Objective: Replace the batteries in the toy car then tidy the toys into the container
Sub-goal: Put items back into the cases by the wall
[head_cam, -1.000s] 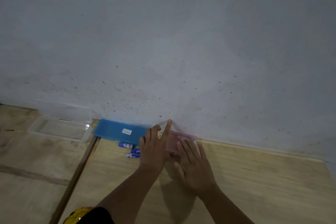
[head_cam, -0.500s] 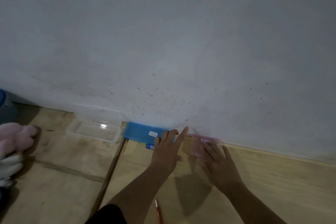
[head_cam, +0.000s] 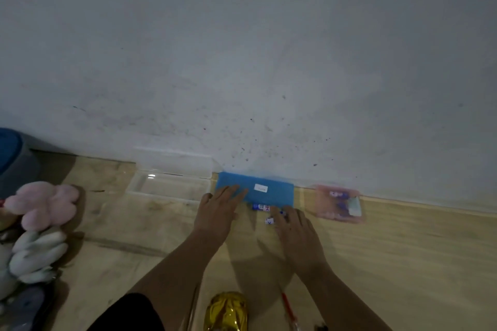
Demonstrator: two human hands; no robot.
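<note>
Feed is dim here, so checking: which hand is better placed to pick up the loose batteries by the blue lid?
Right. The right hand already lies over the batteries, fingertips among them. The left hand rests flat at the blue lid, beside them.

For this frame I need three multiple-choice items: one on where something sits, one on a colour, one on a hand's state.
1. Where does the pink case lie?
A. on the flat blue piece
B. on the floor by the wall, right of the flat blue piece
C. inside the clear container

2. What colour is the toy car at the bottom edge?
A. gold
B. red
C. green

3. How is the left hand?
A. fist round a battery
B. gripping the pink case
C. fingers straight, tips on the flat blue piece

Answers: B, the case sits apart by the wall; A, the car's shell is shiny gold; C, the fingers lie flat at the blue piece's left corner.
</note>
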